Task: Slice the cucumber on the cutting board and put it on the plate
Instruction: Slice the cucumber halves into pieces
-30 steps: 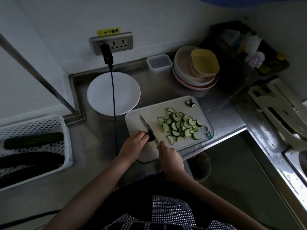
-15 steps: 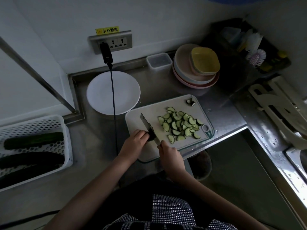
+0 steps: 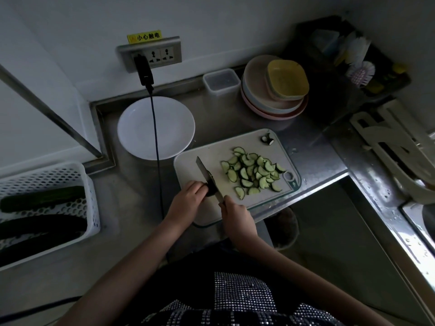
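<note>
Two hands are working at the near end of the cutting board (image 3: 211,156), which is lying on the steel counter (image 3: 131,203). I am seeing the left hand (image 3: 188,196) with its fingers curled down over the dark cucumber stub (image 3: 211,190), its grip pinning the stub to the board. The right hand (image 3: 236,214) is wrapping its grip around the handle of the knife (image 3: 207,176); the blade is standing against the stub's right end, tip pointing away from me. A heap of half-moon cucumber slices (image 3: 253,172) is lying on the right half of the board, well apart from the blade, and a cut-off end piece (image 3: 267,139) is sitting alone at the far right corner. The white plate (image 3: 141,128) is sitting just beyond the board's far left corner, holding no slices, with a black cable (image 3: 156,147) from the wall socket (image 3: 150,54) hanging across it. At the left, a white basket (image 3: 91,203) is holding whole cucumbers (image 3: 42,200). A stack of bowls (image 3: 274,88) and a small clear container (image 3: 221,81) are standing at the back.
</note>
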Demonstrator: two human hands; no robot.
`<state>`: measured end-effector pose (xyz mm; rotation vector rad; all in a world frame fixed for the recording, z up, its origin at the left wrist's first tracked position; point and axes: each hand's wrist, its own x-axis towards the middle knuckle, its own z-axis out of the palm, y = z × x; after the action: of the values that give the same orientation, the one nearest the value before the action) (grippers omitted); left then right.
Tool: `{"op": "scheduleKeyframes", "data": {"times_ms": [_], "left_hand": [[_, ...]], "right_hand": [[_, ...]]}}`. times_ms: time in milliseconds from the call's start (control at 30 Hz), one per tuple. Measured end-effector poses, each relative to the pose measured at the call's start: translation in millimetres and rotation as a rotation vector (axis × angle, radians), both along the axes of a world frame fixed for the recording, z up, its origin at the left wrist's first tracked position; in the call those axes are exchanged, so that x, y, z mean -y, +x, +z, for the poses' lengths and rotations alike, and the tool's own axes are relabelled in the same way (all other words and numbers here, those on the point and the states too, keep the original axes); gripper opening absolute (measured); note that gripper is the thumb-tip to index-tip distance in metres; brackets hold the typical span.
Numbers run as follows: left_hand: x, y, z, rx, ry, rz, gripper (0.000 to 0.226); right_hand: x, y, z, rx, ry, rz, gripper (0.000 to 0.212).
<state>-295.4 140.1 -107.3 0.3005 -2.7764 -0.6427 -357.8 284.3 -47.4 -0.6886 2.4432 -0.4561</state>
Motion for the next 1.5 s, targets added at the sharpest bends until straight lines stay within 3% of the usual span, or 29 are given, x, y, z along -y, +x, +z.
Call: {"op": "scheduleKeyframes", "data": {"times_ms": [100,400,567,867,1500], "left_hand": [[-1.2,-0.4,0.5,-0.009,-0.021,0.002,0.032],[-1.4,-0.1,-0.2,-0.019,-0.040,0.021,0.030],[2.2,0.0,-4.3,-0.016,-0.053,-0.006,0.019],[-0.1,1.3,-1.2,-0.029,-0.019,-0.007,0.028],[1.1,1.3,-3.0,-0.024,-0.013,0.015,0.023]], "right_hand": [[0.5,-0.9,-3.4,0.020,0.077,0.029,0.006],[-5.6,-8.9,-10.2,-0.036,0.099,0.041,0.006],[-10.5,-29.9,-5.6,-0.070,0.035,-0.164,0.014],[1.8,-8.5,8.3,-0.040,-0.049,0.016,0.018],[3.0,-2.6,-0.5,-0.009,-0.072,-0.017,0.021]]}}
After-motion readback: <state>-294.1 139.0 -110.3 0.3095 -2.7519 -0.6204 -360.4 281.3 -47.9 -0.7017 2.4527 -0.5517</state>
